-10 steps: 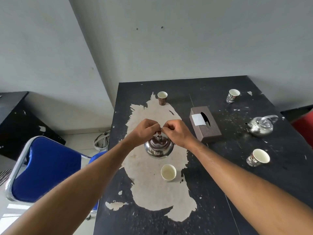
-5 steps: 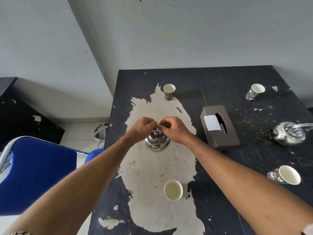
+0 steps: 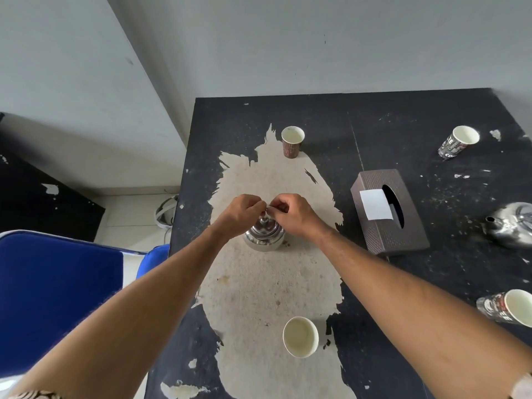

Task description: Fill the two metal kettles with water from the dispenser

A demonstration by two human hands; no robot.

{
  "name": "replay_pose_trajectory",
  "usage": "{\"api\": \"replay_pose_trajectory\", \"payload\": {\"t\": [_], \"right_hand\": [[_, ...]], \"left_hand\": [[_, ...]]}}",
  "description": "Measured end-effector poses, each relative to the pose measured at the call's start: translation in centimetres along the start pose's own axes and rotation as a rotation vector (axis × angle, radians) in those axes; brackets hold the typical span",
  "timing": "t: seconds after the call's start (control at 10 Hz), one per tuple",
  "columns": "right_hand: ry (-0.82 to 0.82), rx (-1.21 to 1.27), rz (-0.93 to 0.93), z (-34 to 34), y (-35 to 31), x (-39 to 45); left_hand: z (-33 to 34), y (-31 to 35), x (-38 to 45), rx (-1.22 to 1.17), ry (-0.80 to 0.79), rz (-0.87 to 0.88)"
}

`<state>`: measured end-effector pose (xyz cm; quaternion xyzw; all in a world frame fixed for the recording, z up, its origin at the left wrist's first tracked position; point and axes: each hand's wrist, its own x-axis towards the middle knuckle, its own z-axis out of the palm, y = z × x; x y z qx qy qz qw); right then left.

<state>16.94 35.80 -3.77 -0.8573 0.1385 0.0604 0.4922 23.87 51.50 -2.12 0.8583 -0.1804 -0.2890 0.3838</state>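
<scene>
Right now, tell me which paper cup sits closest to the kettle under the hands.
The brown patterned cup beyond the kettle, at the bare patch's far tip; the other three stand farther off.

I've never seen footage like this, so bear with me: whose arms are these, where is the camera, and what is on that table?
No machine here: a person wears a wide-angle camera on the head, looking down at their own bare arms. The left hand and right hand meet over a shiny metal kettle in the middle of a worn black table; both pinch something at its top, probably the handle or lid knob, but the fingers hide it. A second kettle stands at the right edge. Four paper cups sit around, one nearest the person, plus a brown tissue box. A blue chair stands left. No water dispenser is in view.
</scene>
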Motion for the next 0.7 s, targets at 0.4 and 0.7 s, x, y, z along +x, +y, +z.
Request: {"api": "replay_pose_trajectory", "payload": {"t": [0.4,0.7], "right_hand": [[-0.009,-0.048,-0.011,-0.9,-1.0,-1.2],[0.080,-0.133,-0.095,-3.8,-4.7,-3.7]], "left_hand": [[-0.7,0.0,-0.3,0.091,-0.001,0.064],[-2.1,3.5,-2.7,0.254,0.102,0.232]]}}
